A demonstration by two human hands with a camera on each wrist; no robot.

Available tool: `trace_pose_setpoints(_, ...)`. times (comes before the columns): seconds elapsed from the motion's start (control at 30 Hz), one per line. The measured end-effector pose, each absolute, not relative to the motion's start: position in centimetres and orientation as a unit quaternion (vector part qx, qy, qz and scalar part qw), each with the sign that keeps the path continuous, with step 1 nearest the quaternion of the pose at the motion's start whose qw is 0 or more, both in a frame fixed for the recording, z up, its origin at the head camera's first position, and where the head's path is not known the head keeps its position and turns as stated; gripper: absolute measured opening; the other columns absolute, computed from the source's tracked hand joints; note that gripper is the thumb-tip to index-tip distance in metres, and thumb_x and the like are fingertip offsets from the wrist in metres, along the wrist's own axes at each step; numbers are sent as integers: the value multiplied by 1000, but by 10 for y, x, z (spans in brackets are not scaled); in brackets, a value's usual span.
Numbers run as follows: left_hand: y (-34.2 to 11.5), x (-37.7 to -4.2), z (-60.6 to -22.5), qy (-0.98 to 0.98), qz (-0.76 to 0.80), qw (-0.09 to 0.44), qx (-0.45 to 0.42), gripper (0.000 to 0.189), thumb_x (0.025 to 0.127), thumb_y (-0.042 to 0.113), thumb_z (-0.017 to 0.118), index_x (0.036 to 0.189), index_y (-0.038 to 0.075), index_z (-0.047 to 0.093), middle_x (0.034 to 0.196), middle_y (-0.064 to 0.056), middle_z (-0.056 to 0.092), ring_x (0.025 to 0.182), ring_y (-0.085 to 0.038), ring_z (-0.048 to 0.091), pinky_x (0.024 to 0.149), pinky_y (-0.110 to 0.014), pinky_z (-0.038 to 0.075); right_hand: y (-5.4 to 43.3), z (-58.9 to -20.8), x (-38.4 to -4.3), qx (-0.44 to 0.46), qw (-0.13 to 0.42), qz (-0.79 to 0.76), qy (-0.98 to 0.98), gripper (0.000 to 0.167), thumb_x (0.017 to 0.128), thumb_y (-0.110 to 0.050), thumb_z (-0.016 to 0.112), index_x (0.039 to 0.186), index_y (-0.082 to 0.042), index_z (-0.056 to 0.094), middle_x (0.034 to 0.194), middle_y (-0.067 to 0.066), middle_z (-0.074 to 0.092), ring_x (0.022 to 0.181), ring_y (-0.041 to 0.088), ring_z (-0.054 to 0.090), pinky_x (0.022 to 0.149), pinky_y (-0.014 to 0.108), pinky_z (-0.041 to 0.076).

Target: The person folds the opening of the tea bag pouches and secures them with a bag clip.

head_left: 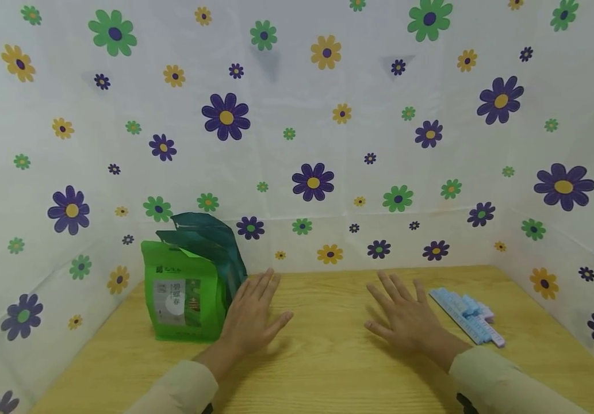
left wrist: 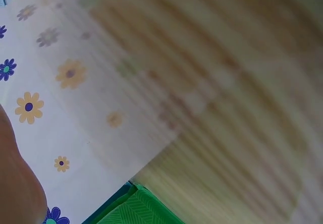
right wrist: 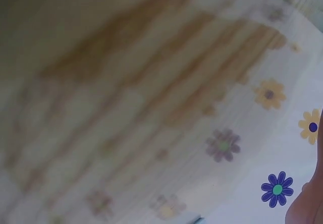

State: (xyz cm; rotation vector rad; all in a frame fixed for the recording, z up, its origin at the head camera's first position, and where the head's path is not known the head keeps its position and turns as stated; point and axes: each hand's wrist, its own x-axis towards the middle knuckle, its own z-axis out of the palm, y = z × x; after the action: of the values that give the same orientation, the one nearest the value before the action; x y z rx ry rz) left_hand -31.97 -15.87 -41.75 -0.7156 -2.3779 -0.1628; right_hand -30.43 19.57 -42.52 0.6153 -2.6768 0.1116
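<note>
Both hands are held over the wooden table, palms down with fingers spread, and neither holds anything. My left hand (head_left: 251, 313) is beside a bright green tea bag (head_left: 185, 293), overlapping its right edge in the head view. Dark teal bags (head_left: 209, 236) stand right behind the green one. My right hand (head_left: 402, 313) is left of a small pile of light blue and pink strip-like pieces (head_left: 464, 313), whose exact kind is too small to make out. In the left wrist view the green bag (left wrist: 139, 209) shows at the bottom edge. Blur covers much of both wrist views.
The wooden table (head_left: 328, 356) is enclosed at the back and sides by a white flower-printed sheet (head_left: 297, 149). Bags stand at the table's left, the strip pieces lie at its right, and bare wood shows between the hands.
</note>
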Motion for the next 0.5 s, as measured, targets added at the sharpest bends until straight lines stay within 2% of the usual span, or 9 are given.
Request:
trace_pose_setpoints(0.2, -162, -324, -418, -870, -82, 386, -296, 77, 91, 53, 60, 149, 4, 43, 153, -19, 43, 133, -38, 47, 112, -56, 33, 194, -423, -305, 207, 185, 46, -960, 77, 95, -60, 53, 156, -17, 35, 167, 12, 16, 151, 39, 21, 114, 72, 7)
trace_pose_setpoints(0.5, -178, -324, -406, -818, -148, 478, -285, 72, 99, 59, 43, 132, -3, 55, 132, -21, 56, 119, -38, 51, 102, -55, 39, 187, -424, -308, 205, 172, 37, -963, 79, 95, -62, 52, 157, -18, 32, 167, 12, 14, 151, 38, 21, 114, 71, 6)
